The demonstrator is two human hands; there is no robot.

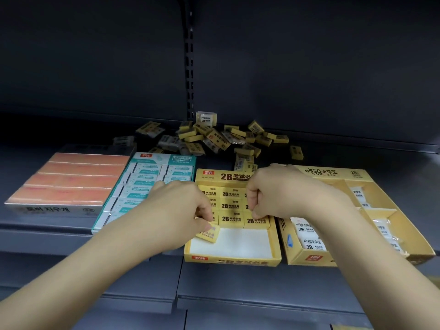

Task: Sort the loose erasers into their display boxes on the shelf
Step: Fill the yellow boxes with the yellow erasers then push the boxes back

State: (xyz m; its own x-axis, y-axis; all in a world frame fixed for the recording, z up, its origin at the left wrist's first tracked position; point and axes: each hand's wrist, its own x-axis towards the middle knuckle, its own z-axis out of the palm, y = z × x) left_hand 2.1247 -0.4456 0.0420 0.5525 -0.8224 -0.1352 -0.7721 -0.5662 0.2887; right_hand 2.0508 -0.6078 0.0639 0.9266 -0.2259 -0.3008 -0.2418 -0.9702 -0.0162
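A yellow 2B display box [232, 260] sits at the shelf's front, its back rows filled with yellow erasers and its white floor bare in front. My left hand [176, 210] pinches a yellow eraser [208, 232], tilted, over the box's front left corner. My right hand [283, 191] hovers over the box's right side with curled fingers touching an eraser [258, 221] in the front filled row; whether it grips that eraser is unclear. A pile of loose erasers [214, 139] lies at the back of the shelf.
A larger yellow box [309, 256] with dividers and a few white-wrapped erasers stands on the right. A teal-and-white eraser box [147, 186] and an orange-filled box [71, 182] stand on the left. Dark shelf back wall behind; shelf front edge [142, 298] below.
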